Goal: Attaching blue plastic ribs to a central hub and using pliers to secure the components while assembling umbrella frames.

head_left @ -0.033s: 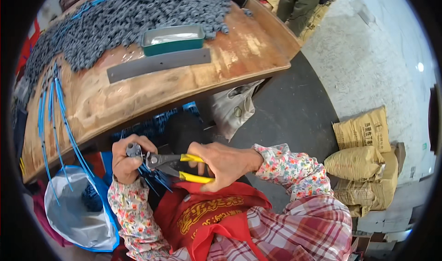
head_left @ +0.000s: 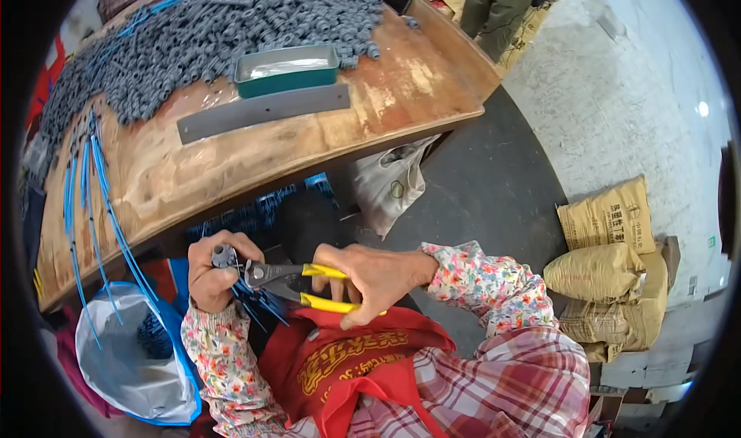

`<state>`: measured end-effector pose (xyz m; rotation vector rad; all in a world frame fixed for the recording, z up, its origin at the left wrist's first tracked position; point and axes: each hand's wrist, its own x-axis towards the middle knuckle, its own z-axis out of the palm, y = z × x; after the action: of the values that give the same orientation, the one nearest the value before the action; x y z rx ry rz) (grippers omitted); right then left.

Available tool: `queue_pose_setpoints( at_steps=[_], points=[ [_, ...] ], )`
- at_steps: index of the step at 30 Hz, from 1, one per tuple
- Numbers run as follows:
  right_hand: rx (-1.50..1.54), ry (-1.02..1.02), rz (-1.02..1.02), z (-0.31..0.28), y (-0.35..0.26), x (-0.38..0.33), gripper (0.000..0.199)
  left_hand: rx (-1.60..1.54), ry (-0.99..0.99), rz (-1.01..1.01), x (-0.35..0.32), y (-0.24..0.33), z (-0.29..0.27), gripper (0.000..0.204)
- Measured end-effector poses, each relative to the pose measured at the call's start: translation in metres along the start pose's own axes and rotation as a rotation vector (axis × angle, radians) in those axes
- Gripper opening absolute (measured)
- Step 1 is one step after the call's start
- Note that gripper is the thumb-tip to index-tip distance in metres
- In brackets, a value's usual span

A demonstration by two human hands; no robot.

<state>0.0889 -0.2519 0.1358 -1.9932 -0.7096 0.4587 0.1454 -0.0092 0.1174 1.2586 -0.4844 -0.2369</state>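
Work on one grey part [head_left: 224, 257] looks under way, with no finished result visible; the big grey heap [head_left: 231, 40] lies loose on the worktop [head_left: 231, 152], apparently untouched. The left hand [head_left: 207, 284] pinches the part, blue strips [head_left: 264, 303] hanging beside it. The right hand [head_left: 380, 276] is wrapped round yellow-handled pliers [head_left: 272, 272], their tips just beside the part.

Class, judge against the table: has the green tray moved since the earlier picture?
No. The green tray keeps its place on the table, just beyond the grey strip.
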Motion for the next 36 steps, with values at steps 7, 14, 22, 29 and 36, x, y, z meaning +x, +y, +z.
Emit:
queue_pose_setpoints(
  at_steps=[7, 14, 22, 29, 36],
  points=[
    [0.851, -0.325, 0.198, -0.004, 0.01, -0.011, 0.046, 0.004, -0.116, 0.029, 0.001, 0.002, -0.002, 0.046],
    [-0.386, 0.345, 0.007, -0.006, -0.009, -0.016, 0.047, 0.064, 0.103, -0.023, 0.002, 0.004, 0.014, 0.041],
    [-0.16, -0.081, 0.052, -0.009, -0.012, -0.014, 0.046, 0.011, -0.05, 0.029, 0.002, 0.004, 0.006, 0.042],
    [0.871, -0.275, 0.161, 0.004, -0.006, -0.011, 0.038, 0.022, -0.081, 0.057, -0.001, 0.004, 0.0, 0.046],
    [-0.272, 0.19, 0.114, -0.002, -0.019, -0.015, 0.049, 0.146, 0.084, -0.019, -0.007, 0.011, 0.011, 0.037]
  ],
)
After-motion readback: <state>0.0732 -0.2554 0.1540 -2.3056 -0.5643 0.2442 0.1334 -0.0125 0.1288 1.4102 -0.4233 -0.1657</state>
